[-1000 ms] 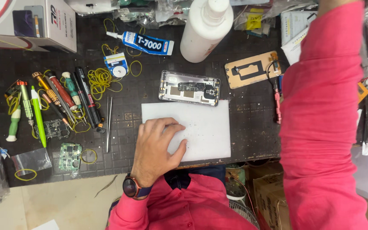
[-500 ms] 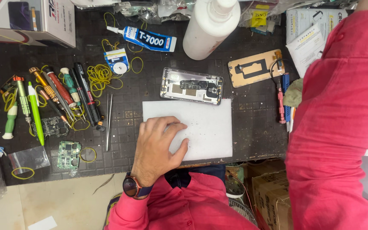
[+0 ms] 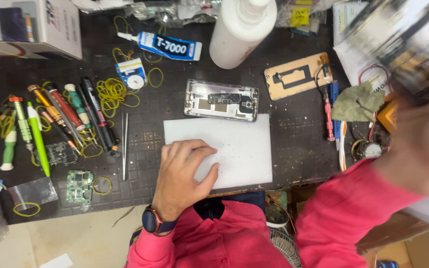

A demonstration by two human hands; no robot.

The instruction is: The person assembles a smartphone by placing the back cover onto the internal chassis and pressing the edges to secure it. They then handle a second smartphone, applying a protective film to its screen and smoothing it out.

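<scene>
1. We are pressing our left hand point(image 3: 182, 176) flat on the white sheet point(image 3: 234, 144), fingers spread a little and clamped on nothing; a dark round watch is sitting on that wrist above a pink sleeve.
2. We are raising our right hand point(image 3: 415, 136) at the right edge, and it is so blurred that we cannot tell whether it is open or closed, though a blurred pale thing with dark stripes point(image 3: 398, 34) is showing just above it.
3. The white sheet is lying flat, smooth, matt and rectangular at the near edge of the table point(image 3: 294, 144), partly under our left hand and well apart from our right.
4. Touching the sheet's far edge, an opened phone body point(image 3: 221, 100) is lying with its silvery metal frame and dark inner parts showing.
5. To its right a tan phone back cover point(image 3: 297, 75) with a dark cut-out is lying tilted, and a crumpled green cloth point(image 3: 357, 103) is resting nearer our right hand.
6. Left of our left hand, thin metal tweezers point(image 3: 124, 144) are lying lengthwise, beside a row of coloured screwdrivers point(image 3: 65, 116) and loose yellow rubber bands point(image 3: 112, 93).
7. Further off, a white plastic bottle point(image 3: 242, 30) and a blue and white glue tube point(image 3: 162, 45) are lying on the dark, gridded, dusty mat.
</scene>
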